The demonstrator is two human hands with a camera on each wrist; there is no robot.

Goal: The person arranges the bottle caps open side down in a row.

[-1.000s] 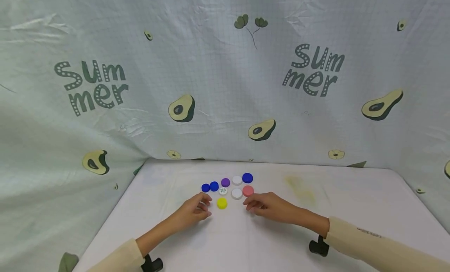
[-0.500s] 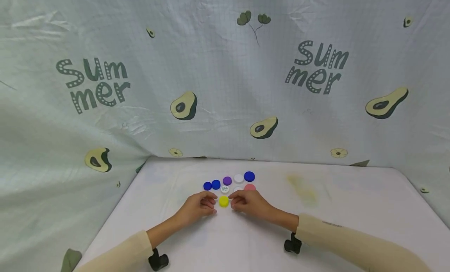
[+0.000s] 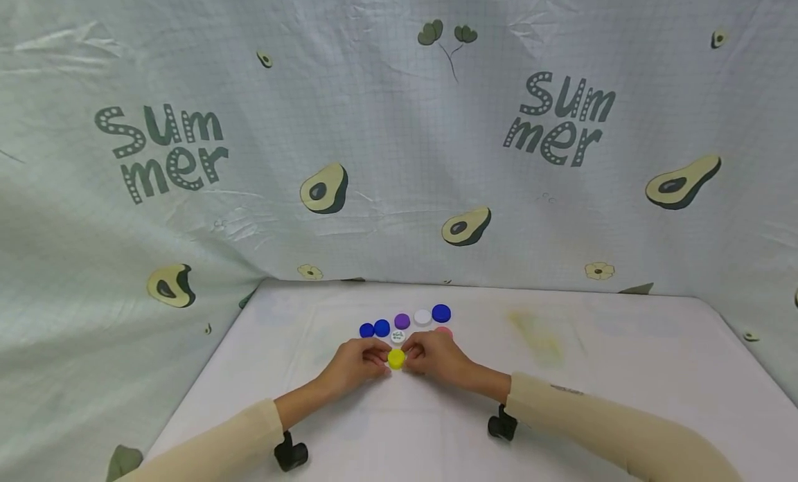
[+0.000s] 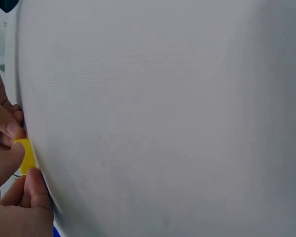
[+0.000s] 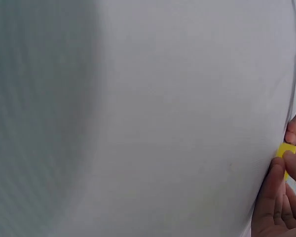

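Note:
A yellow bottle cap (image 3: 396,359) lies on the white table, between both hands. From the left side, my left hand (image 3: 358,361) pinches it between thumb and fingers; in the left wrist view the thumb overlaps the yellow cap (image 4: 27,157). My right hand (image 3: 436,358) pinches the same cap from the right, and its thumb covers part of the yellow cap (image 5: 285,148) in the right wrist view. Just behind the hands are a white cap with a print (image 3: 397,336) and a pink cap (image 3: 444,331), the latter mostly hidden by the right hand.
Farther back lie two small blue caps (image 3: 374,328), a purple cap (image 3: 402,321), a white cap (image 3: 422,318) and a larger blue cap (image 3: 441,313). A printed curtain (image 3: 386,122) hangs behind the table (image 3: 611,371). The tabletop has a yellowish stain (image 3: 533,335).
My right hand has moved left to the yellow cap, and my left hand has shifted slightly right to it. Both now pinch it. One white cap has become hidden behind the right hand.

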